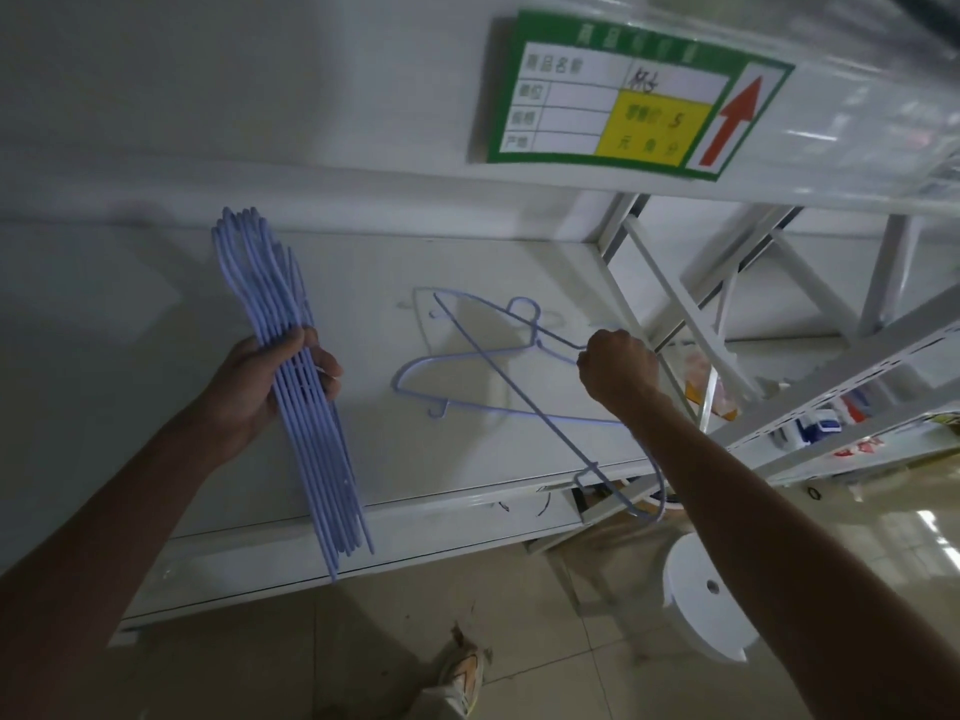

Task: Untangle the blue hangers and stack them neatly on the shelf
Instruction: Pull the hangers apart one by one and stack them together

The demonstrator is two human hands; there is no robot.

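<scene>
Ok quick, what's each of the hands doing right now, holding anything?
Left hand: closed around the bundle of blue hangers.
Right hand: closed on the wire of a loose blue hanger over the shelf.

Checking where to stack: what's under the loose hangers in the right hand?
Under the loose hangers, bare white shelf. The right hand hides one end; the bundle sits in the left hand.
</scene>
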